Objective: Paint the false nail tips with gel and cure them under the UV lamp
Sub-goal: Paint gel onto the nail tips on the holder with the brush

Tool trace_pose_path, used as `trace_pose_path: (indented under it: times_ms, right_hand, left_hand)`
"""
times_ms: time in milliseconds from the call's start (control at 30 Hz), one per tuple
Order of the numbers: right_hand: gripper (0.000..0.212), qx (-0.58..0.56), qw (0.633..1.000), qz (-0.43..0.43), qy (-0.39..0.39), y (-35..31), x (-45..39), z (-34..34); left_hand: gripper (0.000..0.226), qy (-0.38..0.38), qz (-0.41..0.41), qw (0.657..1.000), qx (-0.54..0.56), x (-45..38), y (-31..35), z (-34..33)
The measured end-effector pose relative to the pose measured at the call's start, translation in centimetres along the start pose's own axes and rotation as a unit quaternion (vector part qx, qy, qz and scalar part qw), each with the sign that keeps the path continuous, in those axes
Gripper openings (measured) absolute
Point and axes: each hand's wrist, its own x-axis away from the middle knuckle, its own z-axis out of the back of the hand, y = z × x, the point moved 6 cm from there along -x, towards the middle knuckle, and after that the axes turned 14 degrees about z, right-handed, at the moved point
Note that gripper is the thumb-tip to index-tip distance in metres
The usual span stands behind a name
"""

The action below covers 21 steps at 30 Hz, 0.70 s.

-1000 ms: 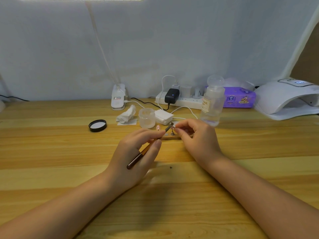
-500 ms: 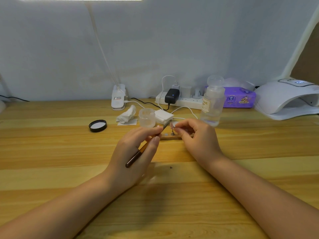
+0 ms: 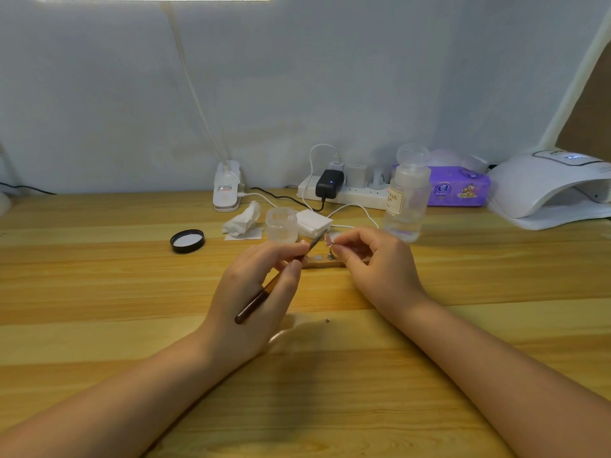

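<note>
Now nail tip (image 3: 328, 239) (pinched) in right hand (image 3: 380, 262)

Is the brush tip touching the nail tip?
Cannot tell. In the head view the brush tip ends right beside the nail tip; contact or gap is too small to resolve.

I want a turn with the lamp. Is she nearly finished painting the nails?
Not yet. The jar's black lid is off, so the gel jar is open. Now the left hand holds the brush to a nail tip pinched by the right hand. The UV lamp sits unused, so curing remains.
</note>
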Motion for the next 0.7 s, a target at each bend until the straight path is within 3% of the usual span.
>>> trace_pose_path:
  times_ms: [467,700]
  right_hand:
    - [0.008,-0.015,1.000,-0.023,-0.004,0.18,0.15,-0.08]
    - [0.008,-0.022,0.999,-0.024,0.002,0.19,0.16,-0.09]
  left_hand:
    - [0.025,-0.001,0.018,1.000,0.005,0.02,-0.08,-0.05]
    - [0.031,-0.022,0.011,1.000,0.014,-0.03,-0.14,-0.15]
